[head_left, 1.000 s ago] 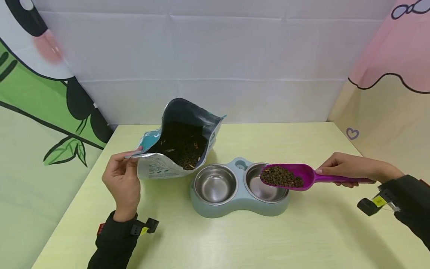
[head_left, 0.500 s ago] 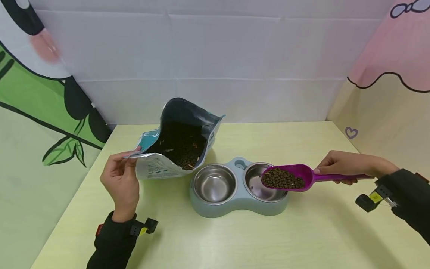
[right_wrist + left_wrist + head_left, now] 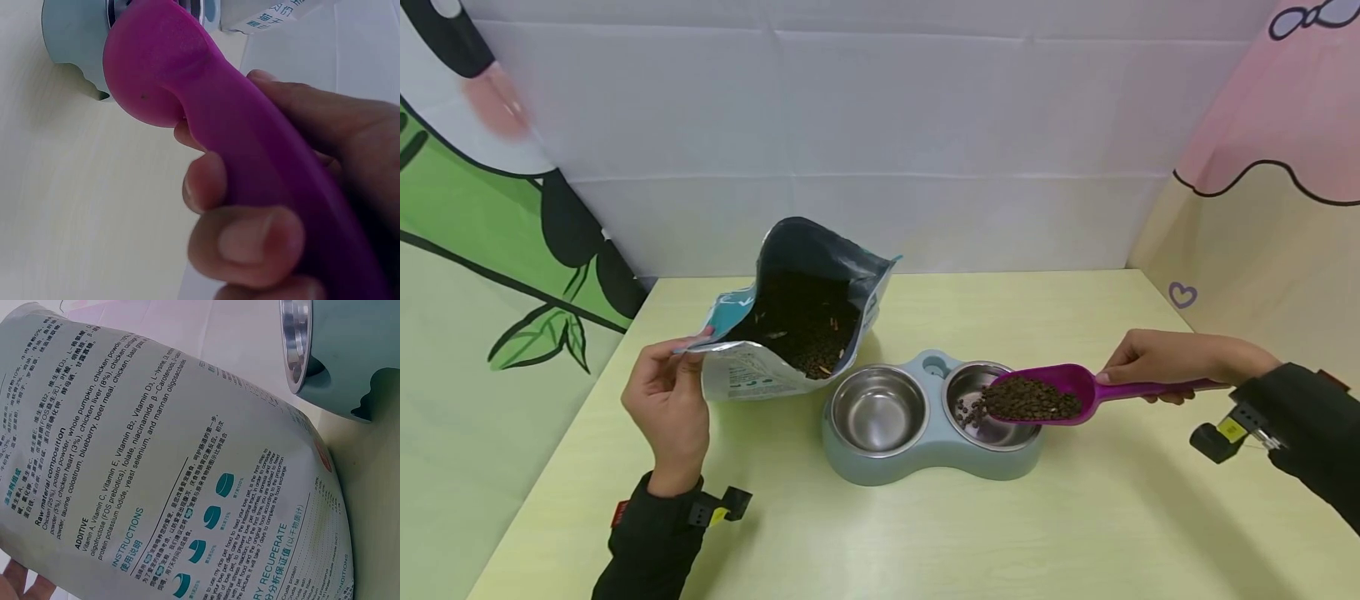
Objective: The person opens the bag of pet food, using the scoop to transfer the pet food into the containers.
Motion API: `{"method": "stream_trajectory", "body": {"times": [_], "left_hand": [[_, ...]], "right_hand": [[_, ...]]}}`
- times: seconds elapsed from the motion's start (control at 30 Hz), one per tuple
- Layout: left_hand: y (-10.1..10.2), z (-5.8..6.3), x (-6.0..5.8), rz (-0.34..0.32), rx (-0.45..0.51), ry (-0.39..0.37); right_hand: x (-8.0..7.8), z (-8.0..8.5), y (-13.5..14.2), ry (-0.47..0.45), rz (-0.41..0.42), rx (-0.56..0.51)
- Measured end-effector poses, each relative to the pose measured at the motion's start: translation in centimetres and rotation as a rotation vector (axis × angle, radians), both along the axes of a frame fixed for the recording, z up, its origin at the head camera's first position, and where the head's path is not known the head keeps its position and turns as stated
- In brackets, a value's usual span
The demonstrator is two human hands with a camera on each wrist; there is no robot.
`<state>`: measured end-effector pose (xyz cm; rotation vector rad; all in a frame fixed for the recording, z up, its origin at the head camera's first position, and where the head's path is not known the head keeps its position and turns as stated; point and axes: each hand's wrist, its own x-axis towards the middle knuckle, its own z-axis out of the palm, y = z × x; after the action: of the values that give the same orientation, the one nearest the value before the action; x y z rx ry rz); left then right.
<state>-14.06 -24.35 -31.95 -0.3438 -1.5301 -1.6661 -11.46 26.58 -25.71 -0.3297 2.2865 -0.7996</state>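
Note:
My right hand [image 3: 1165,364] grips the handle of a purple scoop [image 3: 1086,387], its fingers curled round it in the right wrist view. Brown kibble [image 3: 1028,398] fills the scoop, which is tilted over the right steel bowl [image 3: 1000,435]. Some pellets lie in that bowl. The left steel bowl [image 3: 881,412] holds nothing visible; both sit in a blue-grey double feeder [image 3: 901,472]. With thumb and fingers my left hand [image 3: 672,404] pinches the rim of an open pet food bag [image 3: 752,372], which has kibble inside. Printed text covers the bag [image 3: 169,456] in the left wrist view.
The feeder stands on a pale wooden table [image 3: 880,542]. Behind the table hangs a white backdrop [image 3: 880,125], with cartoon-printed cloth on both sides. The bag stands just behind and left of the feeder, close to the left bowl.
Pellets have dropped from the scoop into the right bowl. The scoop has tipped forward, and my right hand has risen slightly and shifted left. My left hand stays on the bag.

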Motion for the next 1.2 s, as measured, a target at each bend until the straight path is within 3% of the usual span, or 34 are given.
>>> {"method": "stream_trajectory", "body": {"times": [0.27, 0.63, 1.2], "left_hand": [[0.0, -0.1, -0.1, -0.027, 0.025, 0.015], [0.0, -0.3, -0.3, 0.012, -0.018, -0.007], [-0.1, 0.0, 0.0, 0.010, -0.006, -0.010]], "right_hand": [[-0.3, 0.5, -0.6, 0.005, -0.009, 0.061], [-0.4, 1.4, -1.3, -0.005, -0.039, 0.121], [-0.4, 2.4, -1.4, 0.000, -0.040, 0.197]]}}
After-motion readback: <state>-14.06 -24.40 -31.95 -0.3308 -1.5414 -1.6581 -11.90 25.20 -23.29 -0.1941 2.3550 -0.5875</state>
